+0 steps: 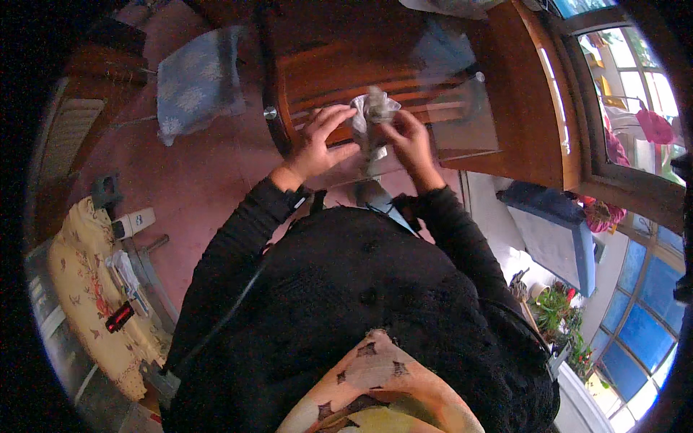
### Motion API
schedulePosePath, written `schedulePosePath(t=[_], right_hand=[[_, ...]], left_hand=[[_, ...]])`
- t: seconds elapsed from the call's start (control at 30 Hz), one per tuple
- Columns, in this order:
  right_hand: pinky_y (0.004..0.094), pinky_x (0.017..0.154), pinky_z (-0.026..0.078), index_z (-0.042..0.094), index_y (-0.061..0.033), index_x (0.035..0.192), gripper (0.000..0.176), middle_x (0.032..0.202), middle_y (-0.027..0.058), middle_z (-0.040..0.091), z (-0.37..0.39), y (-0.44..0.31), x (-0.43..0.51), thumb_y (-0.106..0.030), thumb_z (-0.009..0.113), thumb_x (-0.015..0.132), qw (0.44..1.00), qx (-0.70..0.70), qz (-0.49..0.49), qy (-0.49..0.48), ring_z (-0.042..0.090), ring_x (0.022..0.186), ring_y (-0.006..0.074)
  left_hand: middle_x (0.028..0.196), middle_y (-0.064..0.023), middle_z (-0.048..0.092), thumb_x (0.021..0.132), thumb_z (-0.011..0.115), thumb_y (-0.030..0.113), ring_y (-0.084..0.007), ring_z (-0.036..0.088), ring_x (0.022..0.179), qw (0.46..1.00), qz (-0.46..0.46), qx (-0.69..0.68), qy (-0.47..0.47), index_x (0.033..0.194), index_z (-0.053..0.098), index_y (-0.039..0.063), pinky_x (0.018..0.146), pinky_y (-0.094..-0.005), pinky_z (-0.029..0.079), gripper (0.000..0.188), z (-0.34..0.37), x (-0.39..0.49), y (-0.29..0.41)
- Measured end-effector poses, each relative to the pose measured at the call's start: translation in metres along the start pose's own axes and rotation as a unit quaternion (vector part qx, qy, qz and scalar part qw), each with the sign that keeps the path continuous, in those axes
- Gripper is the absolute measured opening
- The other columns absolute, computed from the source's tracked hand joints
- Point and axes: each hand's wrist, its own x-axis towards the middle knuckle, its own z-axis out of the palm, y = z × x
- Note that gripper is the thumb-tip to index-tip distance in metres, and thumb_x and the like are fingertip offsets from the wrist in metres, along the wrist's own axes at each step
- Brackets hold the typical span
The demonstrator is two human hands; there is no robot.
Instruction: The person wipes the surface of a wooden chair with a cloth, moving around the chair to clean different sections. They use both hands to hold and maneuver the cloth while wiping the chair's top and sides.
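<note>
A crumpled grey and white cloth-like item [372, 111] hangs in front of me, blurred, over a glass-topped wooden table [325, 65]. My right hand [410, 138] pinches its right side between thumb and fingers. My left hand [325, 138] is at its left, thumb and fingers spread, fingertips close to the item's edge. Whether those fingertips touch it is hard to tell. The exact kind of item cannot be made out through the blur.
A stool-like piece under a blue patterned cover [197, 81] stands at the left on the reddish floor [211, 162]. Behind it is a table with a floral cloth [81, 281], bearing a red-lit display [119, 317]. Potted plants [557, 311] and a wooden window frame [582, 108] are at right.
</note>
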Motion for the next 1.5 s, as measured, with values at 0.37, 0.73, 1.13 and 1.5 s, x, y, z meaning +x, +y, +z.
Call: schedulePosePath(t=[0.37,0.73,1.13,1.5], right_hand=[[0.0458,0.094,0.050,0.062,-0.0114,0.129,0.054,0.126,0.0140,0.059,0.061,0.016,0.016,-0.022,0.079,0.079,0.894,-0.391,-0.211,-0.060,0.060,0.114,0.0342],[0.0471,0.094,0.049,0.062,-0.0278,0.129,0.046,0.138,0.0034,0.052,0.021,0.072,0.024,-0.016,0.065,0.085,0.821,-0.490,-0.279,-0.094,0.051,0.119,0.0331],[0.0484,0.089,0.052,0.054,-0.0303,0.143,0.068,0.134,0.0163,0.055,-0.212,0.149,0.167,-0.001,0.060,0.082,0.820,-0.514,-0.131,0.214,0.059,0.103,0.0412],[0.0463,0.067,0.051,0.056,-0.0184,0.136,0.047,0.099,0.0143,0.065,-0.161,0.155,0.343,-0.024,0.061,0.089,0.680,-0.697,-0.128,0.189,0.064,0.083,0.0295]], left_hand=[[0.147,-0.0163,0.049,0.082,0.074,0.007,-0.0377,0.047,0.134,0.957,-0.255,0.131,0.048,0.150,0.042,0.010,0.110,-0.0460,0.039,0.075,-0.042,-0.082,-0.062],[0.145,-0.0111,0.049,0.086,0.070,0.020,-0.0310,0.047,0.130,0.910,-0.097,0.386,-0.115,0.141,0.053,0.007,0.111,-0.0476,0.035,0.059,-0.029,-0.140,-0.002],[0.160,-0.0144,0.032,0.082,0.077,0.035,-0.0343,0.029,0.147,0.863,-0.274,0.344,-0.249,0.152,0.038,0.004,0.120,-0.0477,0.025,0.085,-0.006,-0.168,0.010],[0.162,-0.0157,0.029,0.085,0.073,0.032,-0.0357,0.026,0.149,0.849,-0.334,0.329,-0.244,0.153,0.034,0.002,0.121,-0.0468,0.024,0.084,0.004,-0.170,0.016]])
